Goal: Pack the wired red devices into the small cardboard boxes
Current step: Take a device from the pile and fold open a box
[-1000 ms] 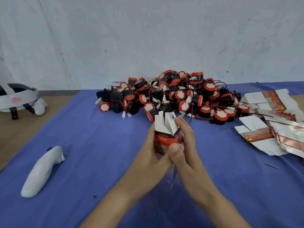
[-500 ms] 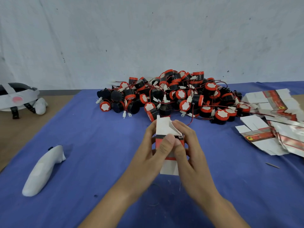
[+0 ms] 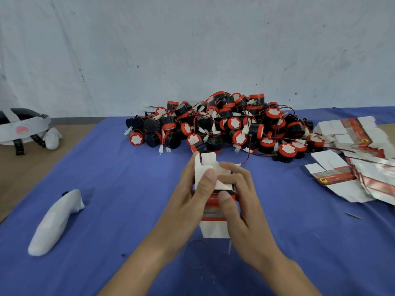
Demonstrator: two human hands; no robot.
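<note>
Centrally, the left hand (image 3: 188, 201) and right hand (image 3: 245, 212) clasp a small red-and-white cardboard box (image 3: 213, 230), white flaps raised, above smooth blue cloth (image 3: 128, 189) stretching to the frame's lower edge.

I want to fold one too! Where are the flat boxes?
The flat boxes lie stacked at the right edge of the head view, on the blue cloth, just right of the pile of red devices.

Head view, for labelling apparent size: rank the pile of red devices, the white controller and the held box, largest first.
1. pile of red devices
2-3. white controller and box: they look alike, and the box is partly covered, so unranked.
</note>
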